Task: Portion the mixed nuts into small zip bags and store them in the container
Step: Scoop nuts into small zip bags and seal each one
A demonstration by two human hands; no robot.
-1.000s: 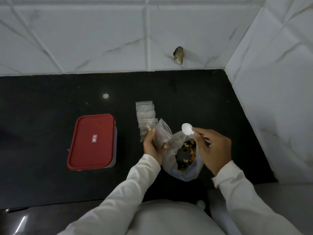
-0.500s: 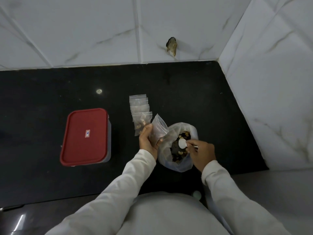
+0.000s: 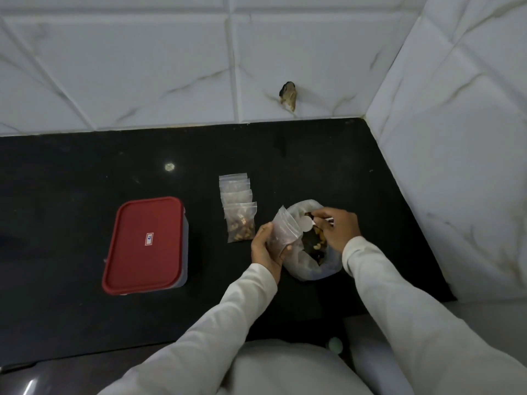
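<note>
The left hand [image 3: 266, 246] grips a small zip bag [image 3: 282, 229], fingers curled round its lower half, with the mouth tilted toward 1 o'clock. The right hand [image 3: 340, 229] pinches the handle of a white spoon [image 3: 305, 223]. The spoon's bowl sits right at the bag's mouth. Both are over the nut bag [image 3: 308, 269], which stands open on the table [image 3: 313, 155] with the loose nuts [image 3: 318, 243] inside. Whether the spoon is loaded cannot be told.

The step looks like tipping a scoop into the small bag. To do it well:
- The left thumb and fingers should bow the mouth wide open.
- The spoon's rim should go just inside the lip before it turns.
- The pour should stay above the nut bag, so strays fall back in rather than onto the table.
- The zip track should be kept free of crumbs, or it may not seal.

A row of filled bags [image 3: 238, 215] lies at 11 o'clock from the left hand. The container [image 3: 144, 243], red lid on, sits well apart at 9 o'clock and will need opening before anything is stored.
</note>
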